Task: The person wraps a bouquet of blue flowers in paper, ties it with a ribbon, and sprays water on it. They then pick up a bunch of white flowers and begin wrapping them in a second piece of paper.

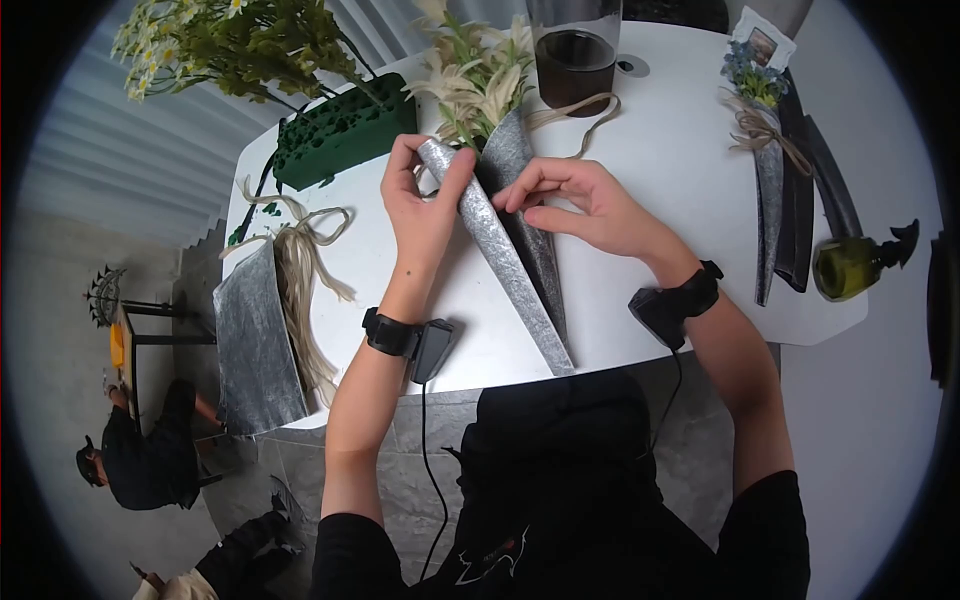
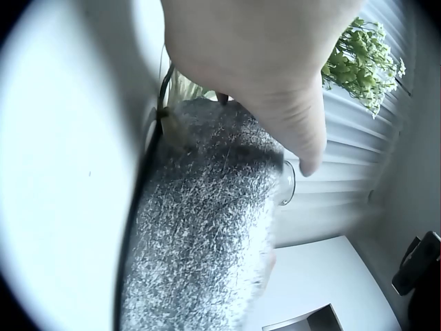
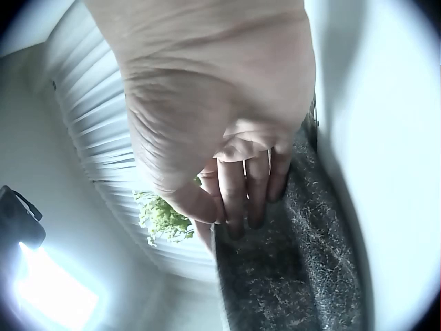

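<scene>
A silvery-grey wrap (image 1: 505, 265) narrows to a point near the table's front edge, with pale lilies and green leaves (image 1: 480, 80) at its wide end. My left hand (image 1: 420, 205) grips the wrap's upper left flap between thumb and fingers. In the left wrist view the flap's shiny face (image 2: 207, 207) fills the middle, below the hand (image 2: 255, 62). My right hand (image 1: 590, 205) has its bent fingers at the wrap's inner right side; in the right wrist view those fingers (image 3: 255, 183) lie against the dark sheet (image 3: 275, 276). Whether they pinch it is unclear.
Green foam (image 1: 330, 140) with daisies stands at the back left. Grey sheets (image 1: 258, 340) and raffia (image 1: 300, 300) lie at the left. Behind the flowers is a glass of dark liquid (image 1: 575, 65). A small wrapped bouquet (image 1: 768, 190) and a spray bottle (image 1: 845, 268) are at the right.
</scene>
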### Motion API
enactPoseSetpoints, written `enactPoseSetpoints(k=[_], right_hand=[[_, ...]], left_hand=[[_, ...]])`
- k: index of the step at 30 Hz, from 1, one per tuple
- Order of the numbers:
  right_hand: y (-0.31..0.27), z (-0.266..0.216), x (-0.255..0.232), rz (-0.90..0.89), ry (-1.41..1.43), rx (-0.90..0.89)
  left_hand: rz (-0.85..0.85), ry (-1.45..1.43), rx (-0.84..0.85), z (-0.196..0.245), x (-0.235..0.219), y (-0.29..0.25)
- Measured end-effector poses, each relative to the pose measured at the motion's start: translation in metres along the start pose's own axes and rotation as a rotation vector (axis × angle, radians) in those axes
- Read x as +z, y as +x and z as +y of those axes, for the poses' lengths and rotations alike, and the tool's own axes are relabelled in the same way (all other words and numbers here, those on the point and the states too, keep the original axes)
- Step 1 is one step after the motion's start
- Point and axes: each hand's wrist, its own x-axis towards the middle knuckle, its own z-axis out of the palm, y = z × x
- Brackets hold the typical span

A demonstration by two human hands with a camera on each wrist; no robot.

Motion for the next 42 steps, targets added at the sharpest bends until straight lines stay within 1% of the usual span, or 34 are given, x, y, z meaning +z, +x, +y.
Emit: enactPoseSetpoints(k=[1,2,3,5,6,7,8,9,11,13,14,15,16,17,19,23,25,29,31,35,37,41,42], right_hand=[[0.001,0.0,0.0,0.02,-0.049,-0.04],[0.001,0.001,0.0,0.04,-0.099,-0.08],[0.002,0.001,-0.002,0.039,-0.099,-0.08],[0.002,0.002,-0.005,0.106,-0.262,-0.067],[0.002,0.003,-0.005,0.105,-0.262,-0.067],[0.002,0.004,-0.005,0.146,-0.295,-0.054],[0.002,0.005,-0.006,0.186,-0.328,-0.04],[0.002,0.006,-0.006,0.184,-0.327,-0.04],[0.002,0.008,-0.008,0.256,-0.403,-0.065],[0.002,0.011,-0.01,0.29,-0.411,-0.086],[0.002,0.012,-0.01,0.324,-0.418,-0.106],[0.001,0.012,-0.01,0.325,-0.419,-0.107],[0.001,0.011,-0.009,0.341,-0.407,-0.044],[0.0,0.01,-0.008,0.356,-0.394,0.02],[0.0,0.015,-0.01,0.352,-0.393,0.029],[0.0,0.02,-0.01,0.348,-0.388,0.034],[0.0,0.019,-0.01,0.346,-0.386,0.043],[0.0,0.018,-0.008,0.339,-0.383,0.053],[0.0,0.019,-0.008,0.331,-0.381,0.051],[0.0,0.017,-0.008,0.308,-0.363,0.045],[0.0,0.018,-0.009,0.311,-0.362,0.046],[0.0,0.017,-0.009,0.317,-0.362,0.053],[0.0,0.017,-0.009,0.317,-0.362,0.053]], left_hand=[[0.071,0.049,-0.052,0.0,-0.001,0.0],[0.129,-0.047,-0.132,0.001,0.0,0.001],[0.13,-0.047,-0.132,-0.001,-0.003,0.003],[0.08,0.058,-0.133,-0.002,-0.01,0.01],[0.041,0.107,-0.121,-0.003,-0.012,0.01],[0.042,0.107,-0.12,-0.007,-0.015,0.01],[-0.032,0.194,-0.103,-0.013,-0.021,0.011],[-0.106,0.282,-0.087,-0.019,-0.025,0.011],[-0.095,0.268,-0.056,-0.019,-0.023,0.011],[-0.146,0.387,-0.102,-0.016,-0.024,0.01],[-0.146,0.387,-0.102,-0.014,-0.023,0.01],[-0.149,0.436,0.011,-0.012,-0.022,0.01],[-0.152,0.484,0.125,-0.01,-0.02,0.011],[-0.153,0.483,0.125,-0.009,-0.018,0.011],[-0.178,0.479,0.216,-0.007,-0.014,0.01],[-0.226,0.537,0.238,-0.009,-0.01,0.009],[-0.207,0.428,0.045,-0.009,-0.009,0.007],[-0.254,0.426,-0.004,-0.013,-0.011,0.005],[-0.228,0.287,-0.066,-0.016,-0.009,0.004],[-0.248,0.252,-0.059,-0.02,-0.009,0.004],[-0.247,0.131,-0.156,-0.021,-0.011,0.005],[-0.239,0.099,-0.151,-0.02,-0.009,0.005],[-0.2,0.08,-0.136,-0.019,-0.008,0.005]])
